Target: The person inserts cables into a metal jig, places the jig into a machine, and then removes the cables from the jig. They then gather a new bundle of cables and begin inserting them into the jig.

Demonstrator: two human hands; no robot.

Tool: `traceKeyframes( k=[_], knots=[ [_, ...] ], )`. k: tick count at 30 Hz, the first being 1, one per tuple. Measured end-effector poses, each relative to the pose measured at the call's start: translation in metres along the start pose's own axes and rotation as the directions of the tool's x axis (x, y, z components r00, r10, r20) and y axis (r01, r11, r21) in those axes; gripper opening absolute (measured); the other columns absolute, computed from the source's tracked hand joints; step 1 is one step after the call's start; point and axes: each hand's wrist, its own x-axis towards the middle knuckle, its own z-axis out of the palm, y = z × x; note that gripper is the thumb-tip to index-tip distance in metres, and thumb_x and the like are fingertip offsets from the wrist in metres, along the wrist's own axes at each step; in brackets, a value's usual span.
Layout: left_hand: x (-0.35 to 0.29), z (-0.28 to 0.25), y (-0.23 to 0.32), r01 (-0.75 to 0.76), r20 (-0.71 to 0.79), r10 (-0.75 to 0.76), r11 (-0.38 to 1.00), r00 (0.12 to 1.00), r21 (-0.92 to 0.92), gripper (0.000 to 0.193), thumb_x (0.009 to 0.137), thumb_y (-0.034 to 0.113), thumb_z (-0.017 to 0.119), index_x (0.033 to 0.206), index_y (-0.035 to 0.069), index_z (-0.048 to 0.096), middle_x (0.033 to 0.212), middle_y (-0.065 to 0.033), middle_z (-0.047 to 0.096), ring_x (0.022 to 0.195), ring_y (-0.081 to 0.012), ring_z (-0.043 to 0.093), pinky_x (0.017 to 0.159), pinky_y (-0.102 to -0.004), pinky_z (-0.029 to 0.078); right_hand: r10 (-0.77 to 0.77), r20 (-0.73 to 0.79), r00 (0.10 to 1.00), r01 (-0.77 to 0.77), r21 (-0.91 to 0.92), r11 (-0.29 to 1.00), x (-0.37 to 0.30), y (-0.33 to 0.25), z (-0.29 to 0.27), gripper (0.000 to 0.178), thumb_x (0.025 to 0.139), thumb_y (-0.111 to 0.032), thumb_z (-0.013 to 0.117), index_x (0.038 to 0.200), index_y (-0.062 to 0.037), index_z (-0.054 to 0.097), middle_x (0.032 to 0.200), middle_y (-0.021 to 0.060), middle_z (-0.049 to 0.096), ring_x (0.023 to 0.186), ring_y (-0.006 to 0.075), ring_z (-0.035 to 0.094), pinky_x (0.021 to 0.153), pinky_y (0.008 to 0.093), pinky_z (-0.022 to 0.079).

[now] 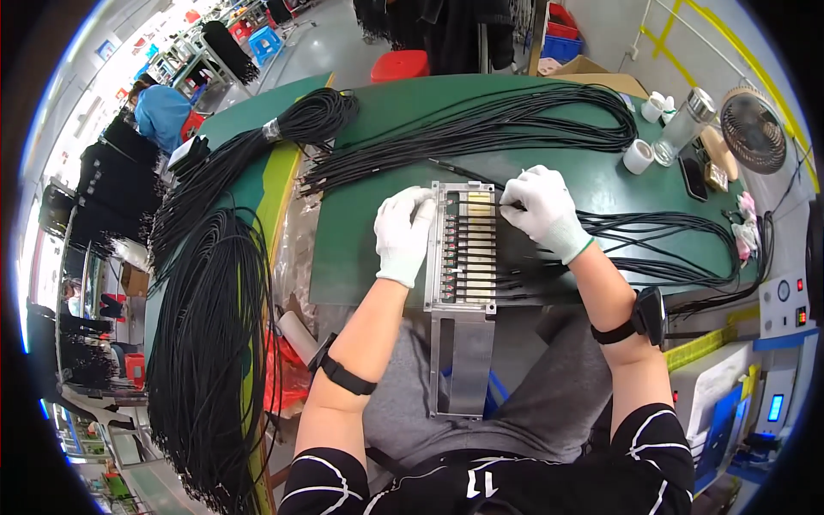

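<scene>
A long metal fixture (463,296) extends from the green table toward my lap, with several black cable ends (475,243) lying side by side across its slots. My left hand (402,236), in a white glove, grips the fixture's upper left edge with bent fingers. On the other side, my gloved right hand (541,210) is closed in a pinch on a black cable (508,205) at the uppermost slots. The cable's tip, inside the fixture, is too small to make out. More black cables (661,225) run off to the right beneath and beyond my right wrist.
Bundled black cables (592,112) lie across the back of the green table (390,116). Large cable bundles (210,343) hang at the left. A glass bottle (684,129), a phone (693,178) and a small fan (753,129) stand at the right. A red stool (400,65) is behind.
</scene>
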Motion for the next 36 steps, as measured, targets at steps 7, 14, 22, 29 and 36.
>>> traceKeyframes(
  k=[7,14,22,29,36],
  knots=[
    [-0.003,-0.001,0.001,-0.018,0.067,0.015,0.999,0.998,0.041,0.023,0.095,0.021,0.065,0.111,0.007,0.074,0.107,-0.0104,0.072,0.102,-0.0262,0.064,0.094,-0.0364,0.050,-0.017,0.013,1.000,0.019,-0.142,0.990,-0.004,-0.003,0.000,0.012,0.070,-0.013,0.074,0.074,-0.0129,0.063,0.078,0.0021,0.063,0.089,0.0273,0.060,0.082,0.0404,0.045],
    [-0.002,-0.002,-0.001,0.059,0.141,-0.068,0.996,0.988,0.067,0.023,0.093,0.020,0.066,0.114,0.013,0.075,0.112,-0.0117,0.071,0.106,-0.0270,0.063,0.094,-0.0372,0.050,-0.016,0.044,0.999,0.024,-0.184,0.983,-0.007,-0.002,-0.001,0.010,0.073,-0.015,0.073,0.075,-0.0153,0.064,0.076,0.0003,0.063,0.090,0.0258,0.060,0.083,0.0398,0.044],
    [-0.013,0.011,0.025,-0.419,0.190,0.376,0.853,0.907,0.310,0.031,0.089,0.045,0.067,0.113,0.028,0.077,0.141,-0.0183,0.057,0.133,-0.0387,0.046,0.117,-0.0532,0.026,-0.012,0.040,0.999,0.017,-0.138,0.990,-0.004,-0.004,0.004,0.008,0.075,-0.018,0.074,0.079,-0.0151,0.067,0.076,0.0007,0.064,0.090,0.0258,0.061,0.083,0.0400,0.044],
    [-0.004,0.012,0.034,-0.409,0.376,0.267,0.833,0.887,0.372,0.039,0.090,0.051,0.063,0.119,0.028,0.076,0.147,-0.0245,0.050,0.139,-0.0456,0.039,0.120,-0.0578,0.017,0.076,-0.067,0.995,-0.090,-0.231,0.969,0.005,0.026,0.030,0.010,0.081,-0.024,0.074,0.083,-0.0153,0.070,0.080,0.0021,0.066,0.091,0.0262,0.062,0.080,0.0399,0.046],
    [-0.003,0.019,0.012,-0.261,0.116,0.244,0.952,0.963,0.163,0.032,0.091,0.041,0.067,0.111,0.017,0.075,0.139,-0.0211,0.058,0.132,-0.0402,0.048,0.116,-0.0513,0.030,0.190,-0.001,0.982,-0.190,-0.075,0.979,0.006,0.039,-0.001,0.010,0.082,-0.023,0.075,0.089,-0.0161,0.073,0.084,0.0045,0.069,0.089,0.0262,0.064,0.079,0.0400,0.049]
  ],
)
